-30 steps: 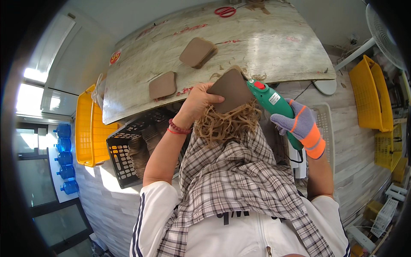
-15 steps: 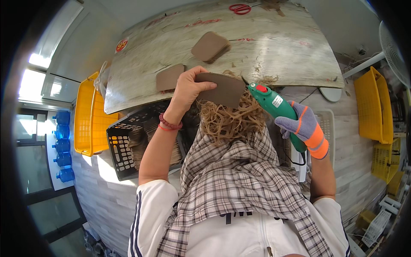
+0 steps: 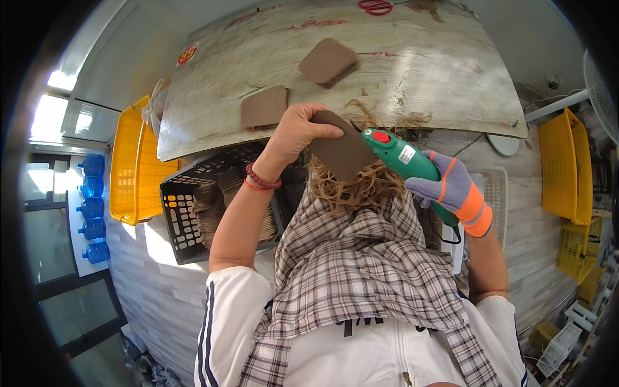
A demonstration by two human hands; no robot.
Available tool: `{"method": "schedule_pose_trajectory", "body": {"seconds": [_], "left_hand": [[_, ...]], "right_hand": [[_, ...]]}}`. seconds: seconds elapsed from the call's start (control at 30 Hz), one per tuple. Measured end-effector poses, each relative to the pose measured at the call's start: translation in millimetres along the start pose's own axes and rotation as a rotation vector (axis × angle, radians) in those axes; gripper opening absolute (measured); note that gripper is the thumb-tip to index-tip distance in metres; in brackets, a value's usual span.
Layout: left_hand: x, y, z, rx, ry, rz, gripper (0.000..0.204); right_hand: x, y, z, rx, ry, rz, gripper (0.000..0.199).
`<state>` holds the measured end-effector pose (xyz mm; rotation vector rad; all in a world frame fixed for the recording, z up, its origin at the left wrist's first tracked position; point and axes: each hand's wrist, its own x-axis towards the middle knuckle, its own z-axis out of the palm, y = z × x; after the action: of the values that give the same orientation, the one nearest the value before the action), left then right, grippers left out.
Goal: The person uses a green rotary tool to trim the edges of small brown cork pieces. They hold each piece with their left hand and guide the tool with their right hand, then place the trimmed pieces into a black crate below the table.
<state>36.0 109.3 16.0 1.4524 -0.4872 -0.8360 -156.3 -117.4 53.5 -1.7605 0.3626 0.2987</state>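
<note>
Bare, my left hand pinches a flat brown pad by its upper left part, thumb on top. My right hand, in a grey and orange glove, is wrapped around a green corded electric trimming tool with a red switch. The tool's thin dark tip is at the pad's upper right edge. Curly brown trimmings heap on the plaid cloth over my lap, below the pad. On the table lie a stack of similar pads and another pad or small stack.
A black crate holding rows of pads stands at my left, beside a yellow basket. Red-handled scissors lie at the table's far edge. More yellow crates and a white fan are at the right.
The pad has turned so its lower right corner points more downward. The tool has moved slightly left along with its tip, staying at the pad's edge. The whole view has shifted a little.
</note>
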Motion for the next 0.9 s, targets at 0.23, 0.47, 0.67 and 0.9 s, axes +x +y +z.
{"method": "schedule_pose_trajectory", "body": {"seconds": [0.23, 0.47, 0.67, 0.9], "left_hand": [[-6.5, -0.7, 2.8, 0.127, -0.075, -0.093, 0.016], [-2.3, -28.5, -95.3, -0.166, 0.425, 0.155, 0.022], [26.3, -78.5, -174.5, 0.793, 0.881, 0.052, 0.047], [117.9, -46.6, -74.0, 1.379, 0.759, 0.184, 0.061]], "right_hand": [[17.8, -8.8, 15.7, 0.018, -0.069, -0.006, 0.042], [21.9, 5.2, 18.5, 0.038, 0.093, -0.020, 0.043], [14.4, 29.1, 3.4, 0.099, 0.156, 0.074, 0.040], [11.1, 49.9, 0.9, 0.169, 0.215, 0.067, 0.039]]}}
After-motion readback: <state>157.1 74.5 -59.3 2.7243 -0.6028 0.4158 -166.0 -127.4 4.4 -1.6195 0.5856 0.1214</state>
